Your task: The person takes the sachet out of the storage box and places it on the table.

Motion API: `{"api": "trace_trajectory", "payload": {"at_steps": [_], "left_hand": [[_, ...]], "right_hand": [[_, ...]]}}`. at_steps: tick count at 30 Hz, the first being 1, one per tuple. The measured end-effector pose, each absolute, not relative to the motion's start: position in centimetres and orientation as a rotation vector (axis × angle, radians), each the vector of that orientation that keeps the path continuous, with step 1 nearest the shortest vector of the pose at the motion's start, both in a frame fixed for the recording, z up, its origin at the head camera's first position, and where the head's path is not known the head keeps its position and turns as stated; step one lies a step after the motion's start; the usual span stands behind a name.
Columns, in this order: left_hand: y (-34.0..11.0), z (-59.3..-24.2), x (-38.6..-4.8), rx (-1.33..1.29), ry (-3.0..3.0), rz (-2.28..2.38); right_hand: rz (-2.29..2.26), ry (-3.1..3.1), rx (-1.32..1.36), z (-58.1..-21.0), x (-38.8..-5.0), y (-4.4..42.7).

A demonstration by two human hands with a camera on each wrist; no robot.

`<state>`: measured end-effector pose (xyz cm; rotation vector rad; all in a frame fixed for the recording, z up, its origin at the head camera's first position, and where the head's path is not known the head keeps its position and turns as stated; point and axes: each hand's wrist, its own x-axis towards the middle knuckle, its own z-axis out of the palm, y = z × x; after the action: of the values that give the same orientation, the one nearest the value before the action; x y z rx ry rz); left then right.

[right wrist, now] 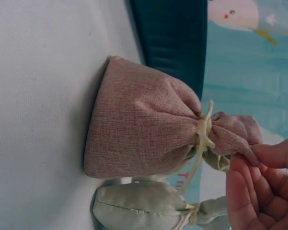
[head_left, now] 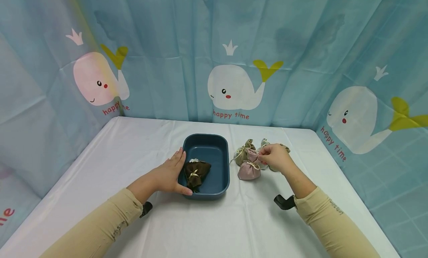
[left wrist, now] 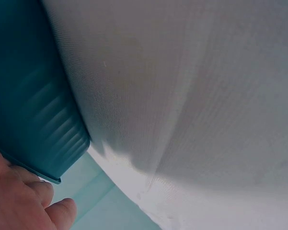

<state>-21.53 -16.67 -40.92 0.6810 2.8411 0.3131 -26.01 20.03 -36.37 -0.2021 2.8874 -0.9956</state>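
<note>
My left hand (head_left: 168, 172) rests on the left side of a blue rectangular tub (head_left: 222, 168), fingers straight along its rim and thumb at the near corner. In the left wrist view, the hand (left wrist: 24, 196) lies against the tub's rim (left wrist: 33, 170). Inside the tub is a dark brown pouch (head_left: 198, 172) tied with a pale cord. To the right, my right hand (head_left: 275, 157) pinches the gathered top of a pink drawstring pouch (head_left: 249, 171) between thumb and forefinger. The right wrist view shows this pink pouch (right wrist: 139, 120) with its cream cord tied at the neck.
Close behind the pink pouch stands an olive-green pouch (head_left: 240, 156). A pale grey-green pouch (right wrist: 139, 205) is beside it, partly hidden by my right hand in the head view. A white cloth (head_left: 214, 228) covers the table, and a blue whale-print curtain (head_left: 187, 65) hangs behind.
</note>
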Motion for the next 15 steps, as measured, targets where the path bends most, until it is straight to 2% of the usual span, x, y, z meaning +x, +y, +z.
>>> {"api": "trace_trajectory", "payload": {"at_steps": [15], "left_hand": [[-16.7,-41.0,-21.6,0.682,2.839,0.316]], "right_hand": [[-0.929,2.980,-0.258,-34.1,-26.3,19.1]]}}
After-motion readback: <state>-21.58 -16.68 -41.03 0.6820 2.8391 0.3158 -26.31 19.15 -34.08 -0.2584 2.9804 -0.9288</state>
